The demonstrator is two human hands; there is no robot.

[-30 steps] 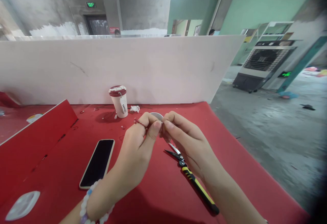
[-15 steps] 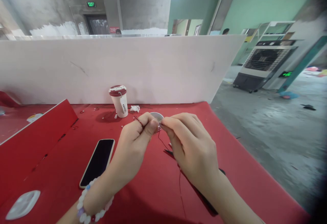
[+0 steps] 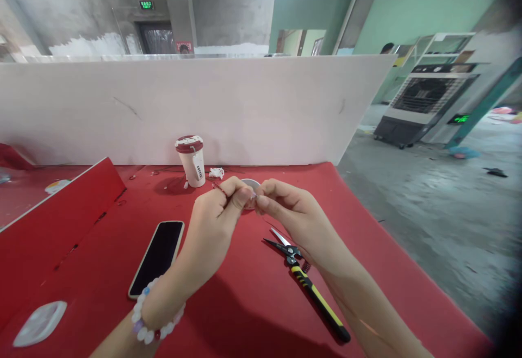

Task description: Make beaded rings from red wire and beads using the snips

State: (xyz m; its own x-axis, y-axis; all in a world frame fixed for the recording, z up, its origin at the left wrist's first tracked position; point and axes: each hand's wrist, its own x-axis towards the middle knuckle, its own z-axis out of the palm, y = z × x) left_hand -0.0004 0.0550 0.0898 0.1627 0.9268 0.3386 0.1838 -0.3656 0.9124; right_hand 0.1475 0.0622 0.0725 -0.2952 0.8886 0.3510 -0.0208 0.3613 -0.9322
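My left hand point(image 3: 214, 227) and my right hand point(image 3: 297, 216) meet above the table, both closed in a pinch. Between their fingertips is a small pale bead point(image 3: 253, 195), partly covered. A thin dark red cord point(image 3: 221, 188) crosses my left index finger, and its end at the pinch is hidden. Behind the fingertips stands a small white bowl point(image 3: 252, 183), mostly covered by my hands. Scissors point(image 3: 312, 287) with black and yellow handles lie with blades apart beneath my right forearm. A beaded bracelet point(image 3: 141, 322) circles my left wrist.
On the red table point(image 3: 244, 303) are a phone point(image 3: 158, 257), a lidded coffee cup point(image 3: 192, 165), a crumpled white scrap point(image 3: 216, 173) and a white plastic piece point(image 3: 39, 322). A red divider point(image 3: 69, 205) stands left; a white partition point(image 3: 228, 110) rises behind. An air cooler point(image 3: 424, 102) stands right.
My right hand has turned and shifted, with its thumb now showing and more of the scissors uncovered. The hanging cord has moved. My left hand keeps its pinch almost in place.
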